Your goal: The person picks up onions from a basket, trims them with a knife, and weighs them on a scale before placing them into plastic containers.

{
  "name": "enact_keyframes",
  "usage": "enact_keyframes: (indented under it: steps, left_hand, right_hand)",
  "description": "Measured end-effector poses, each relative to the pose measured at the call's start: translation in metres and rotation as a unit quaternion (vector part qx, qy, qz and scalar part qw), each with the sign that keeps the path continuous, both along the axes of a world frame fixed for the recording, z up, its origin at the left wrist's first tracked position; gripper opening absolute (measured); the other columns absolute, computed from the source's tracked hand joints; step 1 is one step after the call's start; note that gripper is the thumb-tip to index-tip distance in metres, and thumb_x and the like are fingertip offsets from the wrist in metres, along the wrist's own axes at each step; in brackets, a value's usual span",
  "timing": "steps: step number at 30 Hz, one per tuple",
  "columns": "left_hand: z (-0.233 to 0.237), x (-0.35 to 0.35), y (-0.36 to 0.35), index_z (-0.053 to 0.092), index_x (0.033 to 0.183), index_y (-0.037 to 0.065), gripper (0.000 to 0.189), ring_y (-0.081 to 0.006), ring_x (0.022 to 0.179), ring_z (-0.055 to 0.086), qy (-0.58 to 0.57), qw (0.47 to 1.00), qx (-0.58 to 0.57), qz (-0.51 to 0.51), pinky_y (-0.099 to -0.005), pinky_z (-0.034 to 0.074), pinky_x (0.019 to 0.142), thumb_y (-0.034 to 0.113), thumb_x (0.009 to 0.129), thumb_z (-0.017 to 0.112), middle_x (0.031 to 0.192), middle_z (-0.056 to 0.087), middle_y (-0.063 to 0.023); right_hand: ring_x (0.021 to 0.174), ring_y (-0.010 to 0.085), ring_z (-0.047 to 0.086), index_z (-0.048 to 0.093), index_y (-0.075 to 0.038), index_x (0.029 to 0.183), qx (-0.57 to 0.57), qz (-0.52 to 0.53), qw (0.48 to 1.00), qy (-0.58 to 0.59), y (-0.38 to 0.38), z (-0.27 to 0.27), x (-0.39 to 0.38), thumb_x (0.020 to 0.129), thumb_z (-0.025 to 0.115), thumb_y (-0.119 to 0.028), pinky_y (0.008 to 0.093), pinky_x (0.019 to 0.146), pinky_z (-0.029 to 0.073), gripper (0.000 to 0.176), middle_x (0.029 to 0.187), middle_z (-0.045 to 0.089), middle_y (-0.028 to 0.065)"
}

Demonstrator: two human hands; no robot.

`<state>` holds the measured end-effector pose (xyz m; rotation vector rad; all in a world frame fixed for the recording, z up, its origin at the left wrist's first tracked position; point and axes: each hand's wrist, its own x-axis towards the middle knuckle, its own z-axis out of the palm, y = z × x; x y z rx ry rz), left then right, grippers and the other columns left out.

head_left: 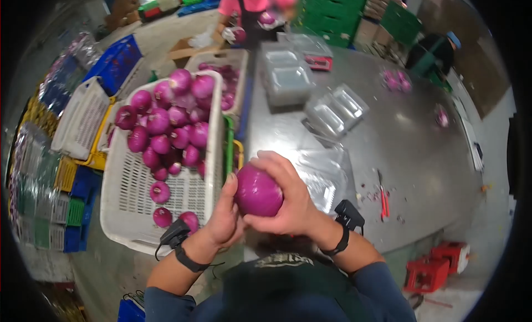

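Note:
A large, shiny purple onion (259, 192) is held between both of my hands in front of my body. My left hand (224, 214) cups it from the left side and below. Around its right side curl the fingers and thumb of my right hand (288, 197). To the left stands a white plastic crate (124, 211) with many purple onions (160, 119) heaped at its far end and a few loose ones nearer me. Clear plastic trays (321, 180) lie on the metal table just beyond my right hand.
On the metal table (410, 156) are stacked clear trays (285, 72), red-handled scissors (383, 197) with scraps around them, and packed onions (395, 80). A person (257, 14) across holds onions; another person (435, 53) is at the far right. Red stools (429, 272) stand lower right.

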<state>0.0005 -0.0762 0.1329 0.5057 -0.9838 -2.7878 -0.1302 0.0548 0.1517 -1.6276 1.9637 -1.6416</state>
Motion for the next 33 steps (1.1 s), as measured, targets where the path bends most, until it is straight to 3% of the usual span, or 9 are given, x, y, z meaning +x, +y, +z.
enact_keyframes:
  steps: [3, 6, 10, 13, 20, 26, 30, 31, 33]
  left_hand:
    - [-0.002, 0.024, 0.017, 0.021, 0.159, 0.005, 0.074, -0.0287, 0.111, 0.07, -0.076, 0.973, -0.197, -0.092, -0.0429, 0.058, 0.092, 0.042, 0.105, 0.056, 0.139, 0.06, -0.0215]
    - [-0.03, 0.039, 0.029, 0.042, 0.146, 0.004, 0.058, -0.0262, 0.102, 0.071, -0.113, 0.979, -0.159, -0.049, -0.0393, 0.058, 0.086, 0.026, 0.099, 0.068, 0.13, 0.063, -0.0186]
    - [-0.064, 0.042, 0.046, 0.052, 0.135, 0.004, 0.046, -0.0226, 0.097, 0.07, -0.15, 0.972, -0.183, 0.004, -0.0366, 0.058, 0.083, 0.023, 0.098, 0.07, 0.128, 0.064, -0.0151]
    - [-0.076, 0.038, 0.053, 0.054, 0.132, 0.004, 0.041, -0.0193, 0.093, 0.068, -0.17, 0.962, -0.21, 0.046, -0.0344, 0.057, 0.08, 0.018, 0.097, 0.07, 0.124, 0.065, -0.01]
    - [-0.092, 0.037, 0.055, 0.057, 0.129, 0.006, 0.038, -0.0157, 0.093, 0.067, -0.177, 0.953, -0.213, 0.126, -0.0317, 0.055, 0.082, 0.022, 0.098, 0.07, 0.122, 0.066, -0.0079]
    - [-0.091, 0.023, 0.057, 0.06, 0.124, 0.007, 0.032, -0.0137, 0.092, 0.066, -0.22, 0.94, -0.212, 0.15, -0.0298, 0.053, 0.081, 0.02, 0.097, 0.072, 0.115, 0.068, -0.0041]
    - [-0.103, 0.005, 0.067, 0.061, 0.121, 0.007, 0.032, -0.0144, 0.088, 0.066, -0.214, 0.955, -0.179, 0.1, -0.0295, 0.054, 0.077, 0.021, 0.095, 0.074, 0.105, 0.069, -0.003]
    - [-0.108, -0.001, 0.07, 0.059, 0.123, 0.006, 0.035, -0.0152, 0.088, 0.067, -0.215, 0.96, -0.163, 0.08, -0.0296, 0.054, 0.076, 0.02, 0.095, 0.074, 0.105, 0.069, -0.0046]
    - [-0.111, -0.011, 0.074, 0.054, 0.13, 0.003, 0.043, -0.0179, 0.087, 0.068, -0.202, 0.973, -0.108, 0.019, -0.0301, 0.056, 0.073, 0.019, 0.095, 0.074, 0.107, 0.069, -0.0093]
  right_hand:
    - [0.128, 0.0387, 0.056, 0.05, -0.001, 0.142, 0.06, -0.093, 0.989, -0.102, 0.052, -0.043, -0.021, 0.065, 0.09, -0.025, 0.0451, 0.11, 0.046, 0.09, 0.139, 0.053, 0.0229]
    - [0.127, 0.0412, 0.056, 0.051, -0.001, 0.14, 0.165, -0.194, 0.966, -0.052, 0.084, -0.086, -0.039, 0.065, 0.089, -0.026, 0.0479, 0.109, 0.045, 0.088, 0.139, 0.054, 0.0237]
    - [0.124, 0.0408, 0.057, 0.052, -0.003, 0.14, 0.189, -0.21, 0.958, 0.055, 0.099, -0.117, -0.051, 0.068, 0.09, -0.028, 0.0478, 0.108, 0.047, 0.085, 0.138, 0.056, 0.0221]
    - [0.122, 0.0411, 0.056, 0.061, -0.002, 0.129, 0.182, -0.217, 0.951, 0.121, 0.109, -0.11, -0.059, 0.077, 0.086, -0.032, 0.0494, 0.106, 0.045, 0.065, 0.13, 0.06, 0.0227]
    - [0.102, 0.0253, 0.068, 0.068, -0.002, 0.12, 0.15, -0.382, 0.911, -0.049, 0.17, -0.111, -0.108, 0.091, 0.077, -0.029, 0.037, 0.088, 0.053, 0.041, 0.112, 0.07, 0.0156]
    - [0.085, 0.0141, 0.066, 0.069, 0.001, 0.124, 0.128, -0.374, 0.894, -0.21, 0.171, -0.14, -0.151, 0.095, 0.075, -0.037, 0.029, 0.076, 0.052, 0.047, 0.108, 0.071, 0.0104]
    - [0.081, 0.0159, 0.063, 0.051, 0.007, 0.145, 0.165, -0.375, 0.853, -0.325, 0.142, -0.144, -0.172, 0.094, 0.074, -0.035, 0.0303, 0.071, 0.052, 0.07, 0.103, 0.068, 0.0096]
    - [0.083, 0.0163, 0.064, 0.035, 0.008, 0.156, 0.21, -0.357, 0.83, -0.375, 0.135, -0.133, -0.174, 0.093, 0.075, -0.033, 0.0303, 0.072, 0.052, 0.086, 0.109, 0.067, 0.0127]
    - [0.083, 0.0137, 0.063, 0.035, 0.005, 0.157, 0.207, -0.327, 0.828, -0.406, 0.131, -0.145, -0.191, 0.09, 0.077, -0.031, 0.0301, 0.067, 0.051, 0.087, 0.112, 0.066, 0.0119]
